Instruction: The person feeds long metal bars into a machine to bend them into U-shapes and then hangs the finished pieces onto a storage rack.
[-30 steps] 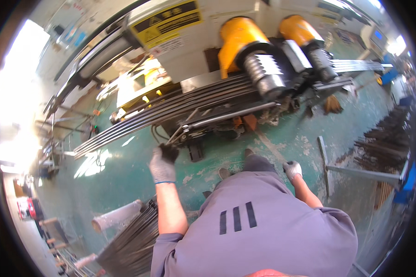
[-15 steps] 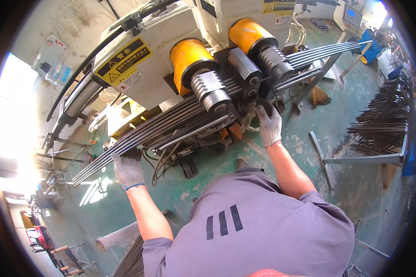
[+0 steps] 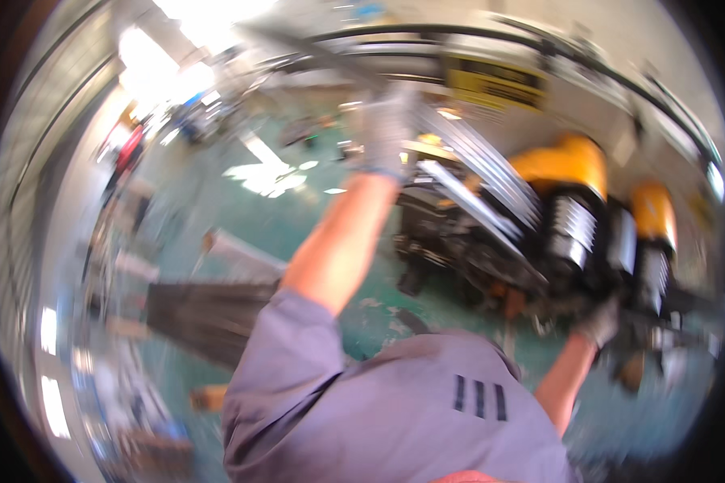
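Note:
My left hand [image 3: 387,133], in a white knitted glove, is raised at the left stretch of several long thin metal rods [image 3: 487,165]. Motion smears its fingers, so its grip on them does not show. Past that glove a blurred grey strip [image 3: 322,56] runs to the upper left. My right hand [image 3: 600,322], also gloved, is low at the front of the machine, by the dark steel block [image 3: 620,237] between two ribbed shafts. Blur and shadow hide its fingers. A yellow cylinder [image 3: 572,165] sits behind the left ribbed shaft [image 3: 572,229].
A second yellow cylinder [image 3: 655,213] stands to the right. The machine's yellow warning label [image 3: 495,83] is behind the rods. A bundle of dark rods [image 3: 205,318] lies at lower left beside a pale roll [image 3: 246,253]. Green floor [image 3: 217,209] spreads below.
The view has swung left, so the machine appears farther right and everything is smeared. My left arm reaches farther out and higher; my right hand stays by the machine's front.

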{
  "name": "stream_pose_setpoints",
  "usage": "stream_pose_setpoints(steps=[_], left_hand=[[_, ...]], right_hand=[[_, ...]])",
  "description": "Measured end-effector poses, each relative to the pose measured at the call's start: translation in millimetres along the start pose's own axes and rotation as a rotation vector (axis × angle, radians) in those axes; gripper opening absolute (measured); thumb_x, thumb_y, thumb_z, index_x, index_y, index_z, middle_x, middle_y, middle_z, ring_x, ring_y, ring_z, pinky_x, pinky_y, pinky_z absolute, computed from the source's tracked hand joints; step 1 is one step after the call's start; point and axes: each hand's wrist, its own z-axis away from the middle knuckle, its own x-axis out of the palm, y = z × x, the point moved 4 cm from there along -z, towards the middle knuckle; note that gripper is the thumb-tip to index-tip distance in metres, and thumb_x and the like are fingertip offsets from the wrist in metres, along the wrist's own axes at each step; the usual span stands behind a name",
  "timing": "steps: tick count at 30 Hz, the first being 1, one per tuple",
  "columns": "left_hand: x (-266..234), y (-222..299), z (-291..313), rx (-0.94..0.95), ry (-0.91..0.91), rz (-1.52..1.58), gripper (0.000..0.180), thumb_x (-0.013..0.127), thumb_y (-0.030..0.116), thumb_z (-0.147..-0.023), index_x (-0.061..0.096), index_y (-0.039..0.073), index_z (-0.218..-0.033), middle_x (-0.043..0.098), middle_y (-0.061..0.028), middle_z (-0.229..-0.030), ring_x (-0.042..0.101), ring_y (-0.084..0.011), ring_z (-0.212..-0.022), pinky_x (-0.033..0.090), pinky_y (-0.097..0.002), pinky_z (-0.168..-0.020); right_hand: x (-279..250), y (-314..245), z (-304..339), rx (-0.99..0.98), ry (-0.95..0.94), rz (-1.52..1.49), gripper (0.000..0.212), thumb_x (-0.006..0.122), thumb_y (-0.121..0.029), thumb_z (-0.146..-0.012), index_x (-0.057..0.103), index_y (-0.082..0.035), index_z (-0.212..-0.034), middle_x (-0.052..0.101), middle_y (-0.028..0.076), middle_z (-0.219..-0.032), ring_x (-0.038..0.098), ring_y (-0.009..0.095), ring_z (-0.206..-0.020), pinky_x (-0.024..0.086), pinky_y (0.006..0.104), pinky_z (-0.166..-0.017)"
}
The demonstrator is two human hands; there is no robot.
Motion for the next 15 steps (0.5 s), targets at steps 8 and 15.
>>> stream_pose_setpoints(steps=[8, 15], left_hand=[[69, 114, 25, 0.278, -0.106, -0.329, 0.016, 0.063, 0.012, -0.093, 0.065, -0.001, -0.101, 0.066, -0.0085, -0.083, 0.065, -0.0212, -0.08, 0.053, -0.0359, -0.067], [189, 128, 34, 1.012, -0.599, -1.438, 0.031, 0.065, 0.028, -0.089, 0.08, 0.016, -0.113, 0.078, -0.0057, -0.106, 0.07, -0.0276, -0.105, 0.054, -0.0436, -0.084]], right_hand=[[17, 11, -57, 0.056, -0.295, -0.789, 0.033, 0.056, -0.03, -0.103, 0.069, -0.007, -0.123, 0.072, 0.009, -0.113, 0.066, 0.021, -0.104, 0.051, 0.0357, -0.1], [19, -6, -77, 0.017, -0.257, -0.742, 0.031, 0.056, -0.028, -0.102, 0.069, -0.007, -0.119, 0.072, 0.008, -0.111, 0.066, 0.021, -0.101, 0.051, 0.0355, -0.097]])
